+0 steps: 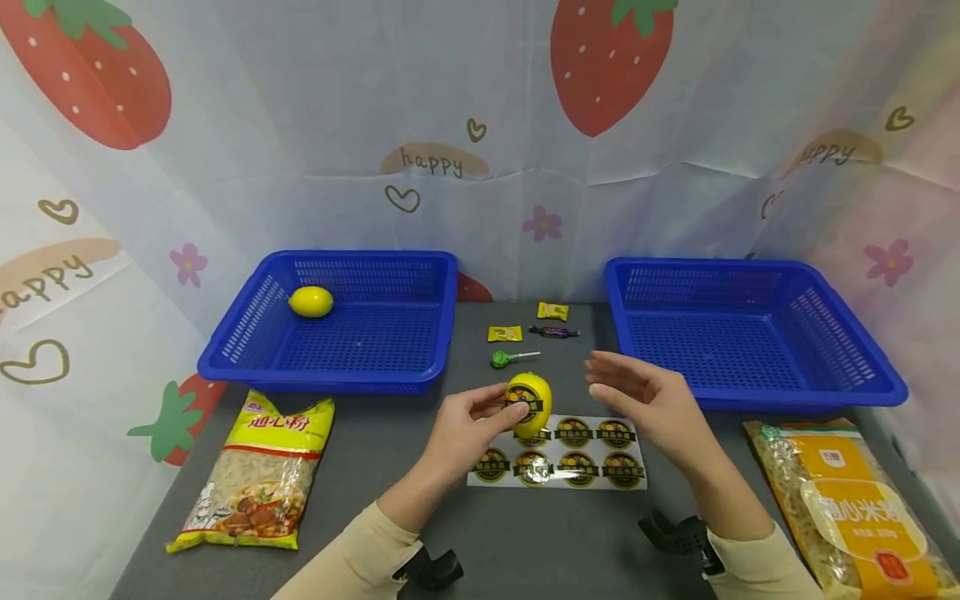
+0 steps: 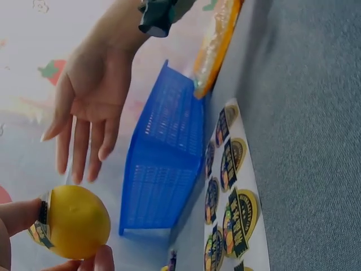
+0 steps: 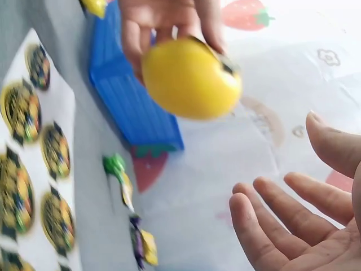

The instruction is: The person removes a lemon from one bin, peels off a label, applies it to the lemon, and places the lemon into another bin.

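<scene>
My left hand point(image 1: 467, 429) grips a yellow lemon point(image 1: 537, 421) between thumb and fingers, raised over a sheet of stickers point(image 1: 558, 482). A round dark label with fruit pictures is on the lemon's side, and the thumb lies on it. In the left wrist view the lemon point(image 2: 79, 221) shows its plain side, with the label at the thumb. My right hand point(image 1: 651, 400) is held apart from the lemon, to its right, fingers extended and nothing in them. The sheet's black and gold round stickers show in several places, partly behind the lemon.
A blue basket point(image 1: 322, 385) at the left holds another lemon point(image 1: 311, 302); a second blue basket point(image 1: 757, 396) stands right. Between them lie a green lollipop point(image 1: 501, 359), a purple candy point(image 1: 554, 332) and yellow candies point(image 1: 505, 333). Pasta bags lie left point(image 1: 258, 475) and right point(image 1: 855, 508).
</scene>
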`<state>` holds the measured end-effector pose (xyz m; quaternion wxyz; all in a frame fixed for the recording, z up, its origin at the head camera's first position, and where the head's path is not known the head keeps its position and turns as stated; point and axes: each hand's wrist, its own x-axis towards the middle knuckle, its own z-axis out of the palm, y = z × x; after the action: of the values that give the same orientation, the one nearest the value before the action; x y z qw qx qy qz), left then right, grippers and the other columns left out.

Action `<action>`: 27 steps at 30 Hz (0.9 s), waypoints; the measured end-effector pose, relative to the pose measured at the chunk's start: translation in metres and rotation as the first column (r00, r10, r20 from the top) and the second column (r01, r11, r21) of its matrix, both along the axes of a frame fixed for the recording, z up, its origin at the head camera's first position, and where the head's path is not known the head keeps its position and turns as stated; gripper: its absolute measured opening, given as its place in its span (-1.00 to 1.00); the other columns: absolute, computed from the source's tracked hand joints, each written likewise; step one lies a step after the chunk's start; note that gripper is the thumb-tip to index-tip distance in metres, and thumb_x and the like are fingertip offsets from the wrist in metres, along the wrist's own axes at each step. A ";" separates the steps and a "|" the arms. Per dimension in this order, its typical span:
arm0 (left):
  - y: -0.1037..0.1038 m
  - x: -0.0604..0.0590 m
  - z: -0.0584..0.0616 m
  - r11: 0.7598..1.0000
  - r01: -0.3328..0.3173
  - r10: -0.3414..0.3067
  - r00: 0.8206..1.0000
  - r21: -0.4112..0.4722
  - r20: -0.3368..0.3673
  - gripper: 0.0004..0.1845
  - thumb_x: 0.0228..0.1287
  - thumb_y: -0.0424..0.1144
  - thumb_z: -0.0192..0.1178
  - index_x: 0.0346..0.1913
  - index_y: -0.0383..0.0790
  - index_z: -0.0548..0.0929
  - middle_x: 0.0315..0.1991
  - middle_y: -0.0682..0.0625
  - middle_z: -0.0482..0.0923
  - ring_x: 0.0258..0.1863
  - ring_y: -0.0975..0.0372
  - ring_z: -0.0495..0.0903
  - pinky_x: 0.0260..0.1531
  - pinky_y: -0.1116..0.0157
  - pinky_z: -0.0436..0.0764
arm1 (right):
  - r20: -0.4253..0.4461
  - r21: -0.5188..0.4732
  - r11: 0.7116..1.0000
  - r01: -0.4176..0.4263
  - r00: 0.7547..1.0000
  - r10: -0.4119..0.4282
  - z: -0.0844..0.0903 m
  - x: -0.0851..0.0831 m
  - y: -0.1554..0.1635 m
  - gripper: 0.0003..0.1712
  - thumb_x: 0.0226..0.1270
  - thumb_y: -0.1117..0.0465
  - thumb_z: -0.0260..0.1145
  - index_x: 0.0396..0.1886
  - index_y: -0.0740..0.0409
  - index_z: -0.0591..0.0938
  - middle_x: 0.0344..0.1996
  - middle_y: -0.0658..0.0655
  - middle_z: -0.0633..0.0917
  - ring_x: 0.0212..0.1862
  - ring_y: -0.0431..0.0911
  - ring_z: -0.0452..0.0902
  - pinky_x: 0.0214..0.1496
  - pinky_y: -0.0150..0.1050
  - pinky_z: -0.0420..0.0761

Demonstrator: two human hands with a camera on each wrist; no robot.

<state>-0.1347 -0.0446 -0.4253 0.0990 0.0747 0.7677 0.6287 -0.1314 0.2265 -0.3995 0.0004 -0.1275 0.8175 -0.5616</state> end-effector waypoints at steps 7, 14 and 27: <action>0.002 -0.001 -0.002 0.998 0.005 -0.008 0.999 0.060 0.035 -0.39 0.35 -0.03 0.33 0.33 -0.33 0.54 0.12 -0.20 0.65 -0.04 0.08 0.73 -0.03 0.02 0.69 | -0.126 0.076 0.994 0.084 0.989 -0.074 0.016 -0.003 0.031 -0.43 0.43 0.11 0.36 0.41 -0.01 0.51 0.20 0.24 0.66 0.12 -0.27 0.66 0.06 -0.52 0.60; 0.001 -0.001 -0.004 0.999 0.002 -0.005 0.999 0.049 0.047 -0.39 0.34 0.01 0.34 0.32 -0.28 0.55 0.11 -0.18 0.66 -0.07 0.08 0.74 -0.07 -0.05 0.67 | -0.149 0.172 0.960 0.219 0.969 -0.195 0.028 -0.004 0.074 -0.38 0.39 0.06 0.40 0.43 -0.13 0.50 0.21 0.18 0.67 0.07 -0.46 0.60 -0.02 -0.63 0.55; 0.003 -0.001 -0.003 1.000 -0.001 -0.001 0.999 0.031 0.050 -0.40 0.32 0.03 0.35 0.29 -0.25 0.58 0.08 -0.15 0.68 -0.08 0.11 0.73 -0.16 0.01 0.70 | -0.166 0.316 0.856 0.409 0.912 -0.375 0.031 -0.010 0.178 -0.27 0.39 -0.05 0.38 0.51 -0.28 0.37 0.28 -0.15 0.61 -0.03 -0.70 0.38 -0.12 -0.78 0.35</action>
<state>-0.1354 -0.0415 -0.4281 0.1168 0.0605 0.7553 0.6421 -0.1414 0.4049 -0.3689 -0.1320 0.0162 0.9105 -0.3915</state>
